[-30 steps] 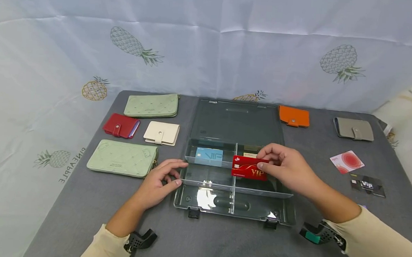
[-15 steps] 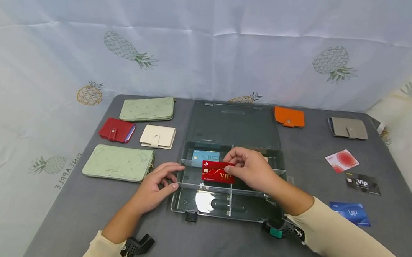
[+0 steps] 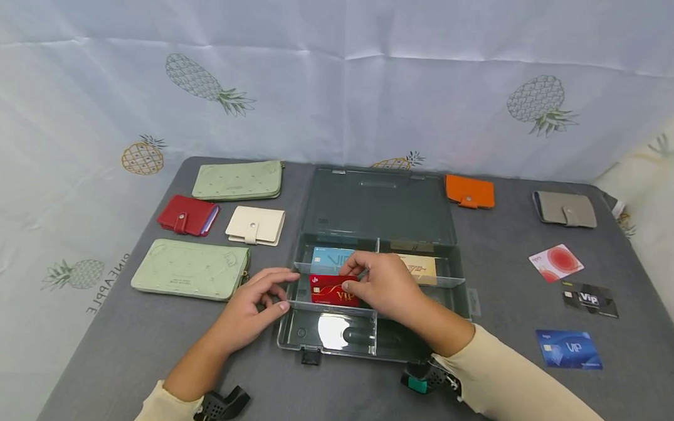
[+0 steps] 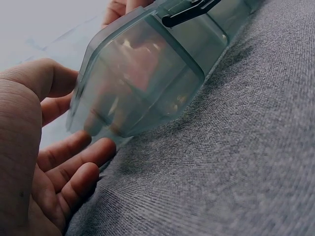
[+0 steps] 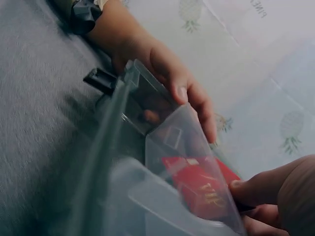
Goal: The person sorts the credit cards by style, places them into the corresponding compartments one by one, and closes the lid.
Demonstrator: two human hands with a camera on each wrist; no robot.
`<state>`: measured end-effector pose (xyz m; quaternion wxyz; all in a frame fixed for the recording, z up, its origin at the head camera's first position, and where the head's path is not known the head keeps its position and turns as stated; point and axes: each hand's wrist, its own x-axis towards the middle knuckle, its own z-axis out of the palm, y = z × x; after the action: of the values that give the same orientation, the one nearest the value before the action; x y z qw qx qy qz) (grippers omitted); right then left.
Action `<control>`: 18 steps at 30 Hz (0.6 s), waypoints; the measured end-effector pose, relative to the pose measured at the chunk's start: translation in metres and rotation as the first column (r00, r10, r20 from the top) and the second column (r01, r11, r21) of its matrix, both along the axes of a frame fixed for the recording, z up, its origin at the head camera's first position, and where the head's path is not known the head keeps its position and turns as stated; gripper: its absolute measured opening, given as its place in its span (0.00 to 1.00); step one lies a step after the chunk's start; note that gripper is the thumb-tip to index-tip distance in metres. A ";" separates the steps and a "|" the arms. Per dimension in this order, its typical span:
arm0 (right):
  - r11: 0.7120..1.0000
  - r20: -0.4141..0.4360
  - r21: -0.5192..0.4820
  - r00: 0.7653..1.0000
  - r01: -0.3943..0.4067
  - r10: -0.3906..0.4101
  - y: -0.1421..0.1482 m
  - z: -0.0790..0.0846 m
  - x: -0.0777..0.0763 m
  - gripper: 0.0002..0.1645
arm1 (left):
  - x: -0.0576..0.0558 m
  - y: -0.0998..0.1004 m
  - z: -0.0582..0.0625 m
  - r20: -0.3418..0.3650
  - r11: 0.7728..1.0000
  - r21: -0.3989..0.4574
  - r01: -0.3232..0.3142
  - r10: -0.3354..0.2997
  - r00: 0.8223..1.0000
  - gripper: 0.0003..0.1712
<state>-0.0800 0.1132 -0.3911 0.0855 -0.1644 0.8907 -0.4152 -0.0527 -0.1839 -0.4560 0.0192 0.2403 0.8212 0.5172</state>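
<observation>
A red VIP card (image 3: 323, 290) is pinched between the thumb and fingers of my right hand (image 3: 389, 283). It stands tilted within the left middle compartment of a dark see-through divided box (image 3: 379, 212), whose lid lies folded back. In the right wrist view the red card (image 5: 202, 191) shows through the clear divider. My left hand (image 3: 258, 300) rests at the box's left edge, its thumb by the rim and fingers loosely bent outside the wall. A light blue VIP card (image 3: 329, 259) occupies the back left compartment, and a cream card (image 3: 421, 269) the back right one.
Left of the box lie two green wallets (image 3: 238, 180), a red card holder (image 3: 187, 216) and a cream one (image 3: 255, 225). Rightward are an orange holder (image 3: 470, 192), a grey one (image 3: 565, 209), a pink-white card (image 3: 557, 263), a black card (image 3: 590, 299) and a blue card (image 3: 569, 349).
My right hand has carried the red card leftward from over the right compartments and down into the left middle one. The cream card and the blue card at right are uncovered. My left hand stays put.
</observation>
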 end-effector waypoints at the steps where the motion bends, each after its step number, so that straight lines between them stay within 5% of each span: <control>1: 1.000 -0.010 0.010 1.000 0.000 0.000 -0.001 -0.001 0.001 0.08 | 0.000 0.000 0.000 0.001 1.000 -0.001 0.000 0.000 1.000 0.26; 12: 0.979 -0.185 0.203 0.981 -0.014 0.053 -0.008 -0.008 0.008 0.09 | 0.000 0.001 0.001 0.003 1.000 -0.004 -0.006 0.006 1.000 0.26; 18: 0.965 -0.185 0.262 0.980 -0.024 0.074 -0.011 -0.007 0.007 0.09 | 0.000 0.001 0.001 0.002 1.000 0.003 -0.002 0.002 1.000 0.26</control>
<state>-0.0730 0.1026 -0.3985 0.0295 -0.2135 0.9369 -0.2752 -0.0524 -0.1833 -0.4546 0.0192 0.2392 0.8206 0.5187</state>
